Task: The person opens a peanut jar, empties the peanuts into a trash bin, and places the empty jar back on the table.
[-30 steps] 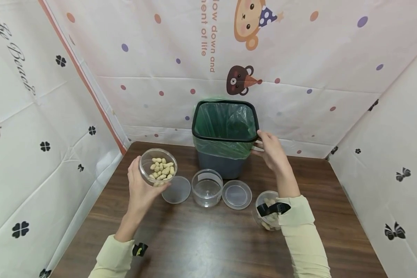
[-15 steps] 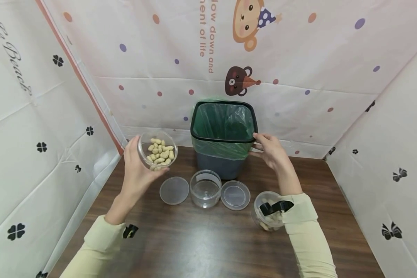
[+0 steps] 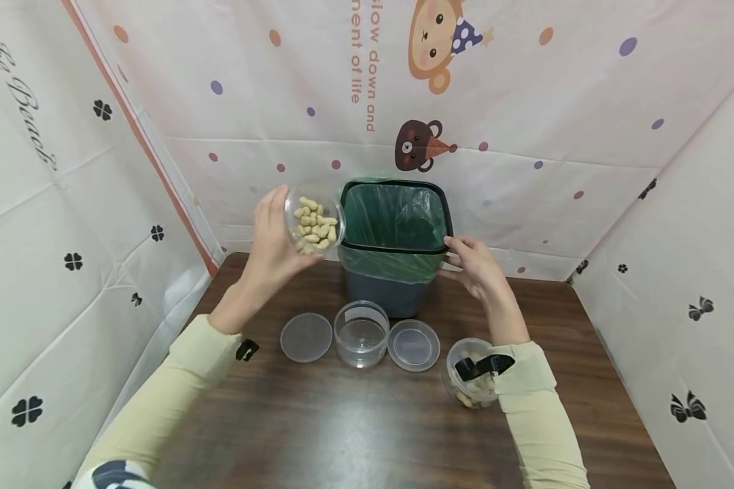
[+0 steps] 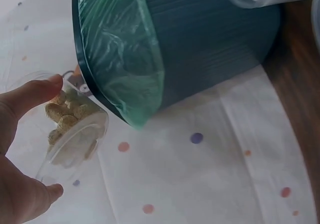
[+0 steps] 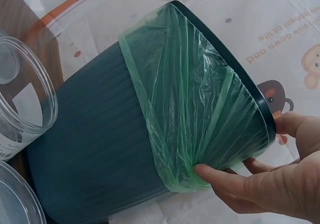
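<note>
My left hand (image 3: 272, 244) grips a clear plastic jar (image 3: 315, 193) raised above the table, thumb and fingers on opposite sides. The jar is tipped, its mouth facing the head camera, and several peanuts (image 4: 62, 116) lie in it. It stands beside the left rim of a dark trash can (image 3: 379, 291) lined with a green plastic bag (image 5: 175, 103). My right hand (image 3: 474, 268) holds the can at its right front corner. One digit touches the black rim, while another fingertip presses the bag against the side.
In front of the can stands an empty clear jar (image 3: 361, 339), with a round lid (image 3: 306, 337) to its left and another lid (image 3: 414, 345) to its right. A second jar of peanuts (image 3: 461, 353) is partly hidden under the right wrist. Printed cloth (image 3: 251, 122) hangs behind.
My left hand has carried the jar of peanuts up and to the right, up to the can's left rim. The right hand stays at the can's corner.
</note>
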